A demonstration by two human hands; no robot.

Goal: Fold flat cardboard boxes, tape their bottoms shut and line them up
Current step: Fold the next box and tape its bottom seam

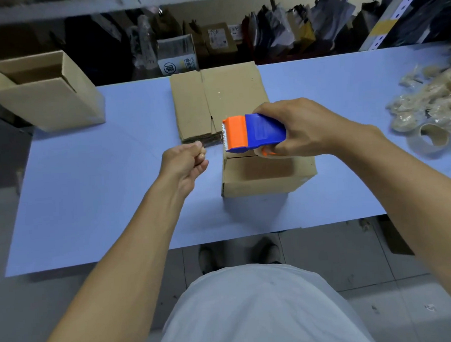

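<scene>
A folded cardboard box stands on the blue table with its closed flaps facing up. My right hand grips a blue and orange tape dispenser just above the box's top. To the left of the dispenser's toothed edge, my left hand pinches something thin at its fingertips, which looks like the end of clear tape. Behind them lies a stack of flat cardboard boxes. A finished box stands open side up at the table's far left corner.
Crumpled used tape and an empty tape core lie at the table's right side. Shelving with bags and small cartons runs behind the table. The table's near edge is by my body, with tiled floor below.
</scene>
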